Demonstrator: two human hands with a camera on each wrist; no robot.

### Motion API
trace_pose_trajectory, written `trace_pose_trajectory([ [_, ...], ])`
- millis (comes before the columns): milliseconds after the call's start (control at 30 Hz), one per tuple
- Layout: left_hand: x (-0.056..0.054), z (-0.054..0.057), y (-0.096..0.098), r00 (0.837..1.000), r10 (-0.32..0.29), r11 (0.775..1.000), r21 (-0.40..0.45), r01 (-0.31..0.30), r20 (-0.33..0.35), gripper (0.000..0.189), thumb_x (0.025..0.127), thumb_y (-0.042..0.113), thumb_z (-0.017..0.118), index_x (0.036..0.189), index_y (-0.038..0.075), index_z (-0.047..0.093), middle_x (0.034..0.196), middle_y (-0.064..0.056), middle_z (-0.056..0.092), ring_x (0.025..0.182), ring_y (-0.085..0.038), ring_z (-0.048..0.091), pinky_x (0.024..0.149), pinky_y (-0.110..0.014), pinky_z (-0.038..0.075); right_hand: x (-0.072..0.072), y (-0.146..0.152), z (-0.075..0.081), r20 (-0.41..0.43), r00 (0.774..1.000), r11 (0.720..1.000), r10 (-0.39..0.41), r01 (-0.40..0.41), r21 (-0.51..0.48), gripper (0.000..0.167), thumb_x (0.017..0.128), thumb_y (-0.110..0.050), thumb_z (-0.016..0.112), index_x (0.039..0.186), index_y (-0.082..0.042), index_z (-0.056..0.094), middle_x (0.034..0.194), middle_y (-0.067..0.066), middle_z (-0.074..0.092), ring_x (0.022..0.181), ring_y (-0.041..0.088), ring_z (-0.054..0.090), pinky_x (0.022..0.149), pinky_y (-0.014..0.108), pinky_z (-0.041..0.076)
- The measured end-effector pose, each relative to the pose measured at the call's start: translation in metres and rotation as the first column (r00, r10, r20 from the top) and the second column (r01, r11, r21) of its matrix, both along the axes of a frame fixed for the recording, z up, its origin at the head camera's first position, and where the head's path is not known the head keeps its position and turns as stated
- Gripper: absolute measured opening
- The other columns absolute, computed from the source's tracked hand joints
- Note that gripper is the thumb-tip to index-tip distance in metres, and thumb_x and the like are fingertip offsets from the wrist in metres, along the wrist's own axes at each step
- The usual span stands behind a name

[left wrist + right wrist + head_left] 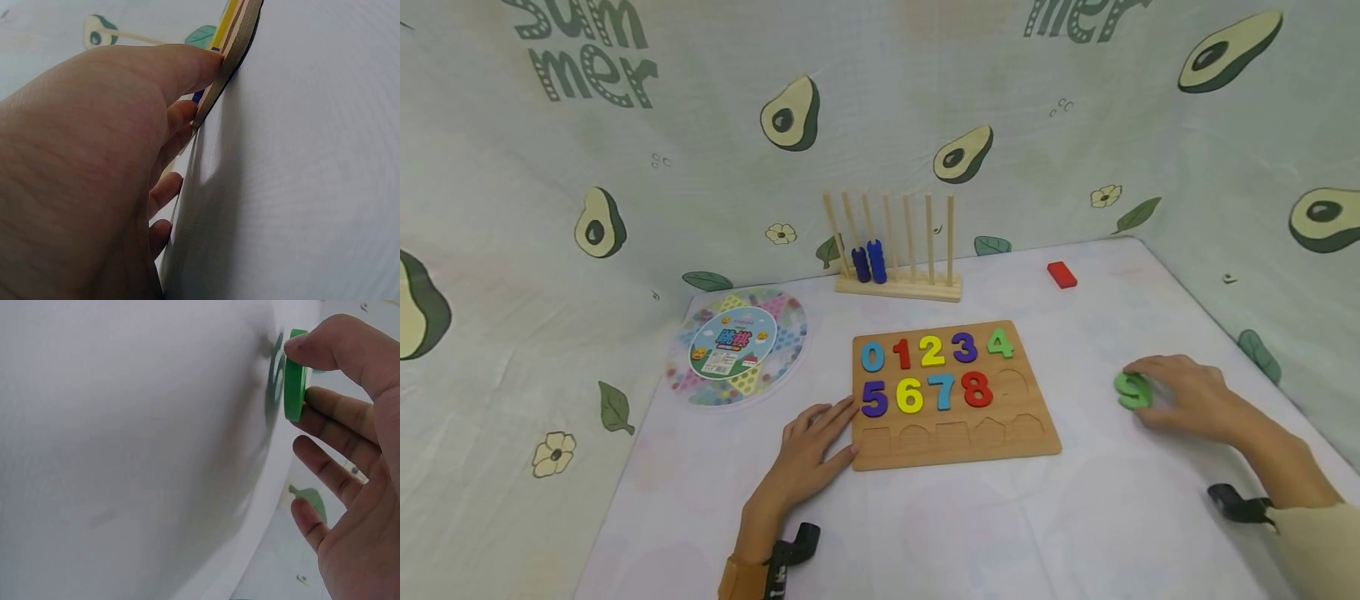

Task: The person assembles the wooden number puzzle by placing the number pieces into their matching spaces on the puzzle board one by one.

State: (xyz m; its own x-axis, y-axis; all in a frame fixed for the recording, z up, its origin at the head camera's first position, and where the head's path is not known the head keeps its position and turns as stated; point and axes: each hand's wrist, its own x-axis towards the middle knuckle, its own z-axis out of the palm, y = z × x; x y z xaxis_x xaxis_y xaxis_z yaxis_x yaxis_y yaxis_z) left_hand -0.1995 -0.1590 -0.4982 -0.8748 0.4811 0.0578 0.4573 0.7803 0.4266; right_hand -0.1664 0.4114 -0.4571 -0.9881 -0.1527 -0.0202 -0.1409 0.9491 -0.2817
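Note:
In the head view a wooden number board (957, 458) lies at the middle of the table, with the coloured pieces 0 to 8 set in two rows. My left hand (808, 457) rests at its left edge, fingers extended and fingertips right by the purple 5 (874, 399). The left wrist view shows the thumb against the side of the board (234, 53). Off to the right, my right hand (1187, 400) pinches a green number piece (1132, 390) between thumb and fingers. Seen from the right wrist, this green piece (294, 387) is edge-on, close over the white tabletop; the other fingers are spread.
Behind the board stands a wooden peg rack (898, 287) with blue pieces on two pegs. A red block (1062, 275) lies at the back right. On the left is a round, colourful game board (790, 325) in clear packaging. Avocado-print cloth hangs behind the table.

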Motion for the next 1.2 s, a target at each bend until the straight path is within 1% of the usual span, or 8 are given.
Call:
trace_pose_trajectory([
  [133, 0.0, -0.001, -0.001, 1.0, -0.001, 1.0, -0.003, 0.001, -0.006, 0.065, 0.098, 0.054, 0.054, 0.156, 0.03, 0.037, 0.161, 0.011, 0.031, 0.143, -0.026, 0.027, 0.109, -0.054, 0.019, -0.001, -0.007, 0.001, -0.018, 1.0, 1.0, 0.008, -0.008, -0.03, 0.062, 0.077, -0.021, 0.083, 0.131, -0.005, 0.058, 0.135, 0.027, 0.051, 0.122, 0.048, 0.039, 0.086, 0.068, 0.028],
  [300, 0.0, -0.002, -0.002, 1.0, -0.008, 1.0, 0.005, 0.008, -0.009, 0.065, 0.098, 0.053, 0.054, 0.156, 0.029, 0.038, 0.161, 0.011, 0.03, 0.143, -0.026, 0.027, 0.108, -0.055, 0.02, -0.002, -0.019, 0.004, -0.065, 0.998, 0.997, 0.023, -0.027, -0.074, 0.06, 0.076, -0.016, 0.083, 0.13, -0.005, 0.06, 0.135, 0.026, 0.052, 0.123, 0.047, 0.039, 0.087, 0.066, 0.028],
  [467, -0.001, -0.001, -0.002, 1.0, -0.006, 1.0, 0.006, 0.006, -0.005, 0.065, 0.098, 0.053, 0.054, 0.156, 0.03, 0.037, 0.161, 0.012, 0.03, 0.143, -0.025, 0.027, 0.109, -0.054, 0.02, -0.005, -0.032, 0.006, -0.092, 0.995, 0.995, 0.037, -0.045, -0.092, 0.058, 0.076, -0.014, 0.083, 0.129, -0.004, 0.062, 0.134, 0.026, 0.053, 0.124, 0.046, 0.04, 0.09, 0.067, 0.026],
  [667, 0.0, -0.001, -0.002, 1.0, -0.008, 1.0, -0.004, 0.008, 0.001, 0.065, 0.098, 0.053, 0.054, 0.156, 0.029, 0.037, 0.162, 0.011, 0.03, 0.143, -0.026, 0.027, 0.109, -0.055, 0.02, -0.008, -0.045, 0.009, -0.081, 0.994, 0.992, 0.071, -0.079, -0.097, 0.057, 0.076, -0.014, 0.083, 0.129, -0.004, 0.063, 0.134, 0.025, 0.054, 0.125, 0.045, 0.04, 0.092, 0.066, 0.027],
  [867, 0.0, -0.001, -0.001, 1.0, -0.014, 1.0, -0.005, 0.014, -0.003, 0.065, 0.099, 0.053, 0.053, 0.156, 0.029, 0.036, 0.162, 0.011, 0.03, 0.143, -0.026, 0.027, 0.108, -0.055, 0.02, -0.012, -0.058, 0.011, -0.057, 0.994, 0.99, 0.088, -0.094, -0.105, 0.058, 0.078, -0.015, 0.082, 0.131, -0.003, 0.062, 0.135, 0.025, 0.054, 0.127, 0.044, 0.04, 0.093, 0.064, 0.026],
  [1100, 0.0, -0.001, 0.0, 1.0, -0.013, 1.0, 0.005, 0.013, -0.022, 0.064, 0.098, 0.052, 0.054, 0.156, 0.029, 0.037, 0.161, 0.01, 0.031, 0.142, -0.026, 0.028, 0.108, -0.056, 0.021, -0.019, -0.071, 0.013, -0.066, 0.991, 0.988, 0.119, -0.125, -0.095, 0.058, 0.078, -0.015, 0.082, 0.132, -0.004, 0.063, 0.134, 0.022, 0.056, 0.127, 0.041, 0.042, 0.093, 0.062, 0.027],
  [1200, 0.0, -0.001, 0.0, 1.0, -0.01, 1.0, 0.0, 0.01, -0.02, 0.064, 0.098, 0.053, 0.053, 0.156, 0.03, 0.036, 0.162, 0.011, 0.03, 0.143, -0.025, 0.028, 0.108, -0.055, 0.021, -0.022, -0.077, 0.014, -0.065, 0.99, 0.987, 0.125, -0.131, -0.095, 0.058, 0.078, -0.015, 0.082, 0.132, -0.004, 0.063, 0.134, 0.021, 0.057, 0.127, 0.041, 0.042, 0.094, 0.061, 0.028],
])
